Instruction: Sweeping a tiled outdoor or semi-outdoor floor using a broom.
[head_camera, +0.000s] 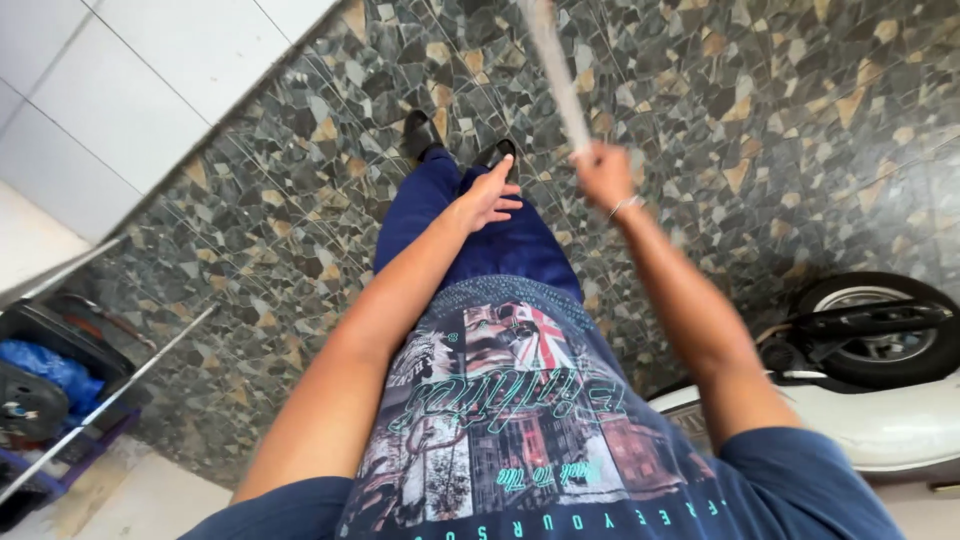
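My right hand (603, 174) is closed around a long pale stick or handle (556, 66) that runs up and away toward the top of the view; its far end is out of frame and it is blurred. A thin bracelet sits on that wrist. My left hand (487, 197) hangs free in front of my blue trousers (470, 240), fingers spread, holding nothing. My two dark shoes (420, 132) stand on the dark stone-pattern floor (760, 110).
A white scooter (880, 420) with its black wheel (880, 345) is parked at the right. At the left, a dark crate (50, 370) holds blue material, with a thin metal rod (110, 395) slanting across it. White wall tiles (130, 80) fill the upper left.
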